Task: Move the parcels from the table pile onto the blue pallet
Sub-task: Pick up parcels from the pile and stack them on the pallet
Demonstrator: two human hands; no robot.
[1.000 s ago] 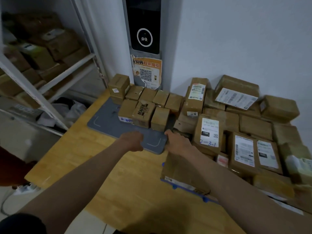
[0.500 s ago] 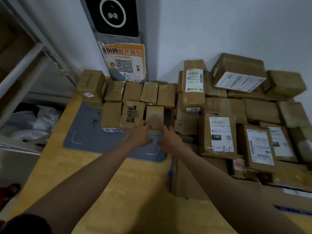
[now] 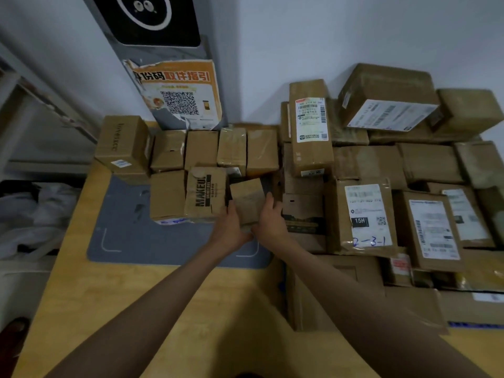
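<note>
Wood-grain table (image 3: 131, 309) fills the lower frame. At centre, the left hand (image 3: 231, 227) and right hand (image 3: 271, 221) grip a small brown parcel (image 3: 248, 200) from either side, over the blue-grey pallet (image 3: 131, 236) — just beside the MAKEUP box (image 3: 206, 193). Right of centre — the parcel pile (image 3: 381, 186), against the wall.

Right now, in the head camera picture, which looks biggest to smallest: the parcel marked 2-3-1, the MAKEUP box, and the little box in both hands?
1. Parcel marked 2-3-1, clearly largest.
2. MAKEUP box.
3. Little box, partly covered by the left hand and right hand.
</note>
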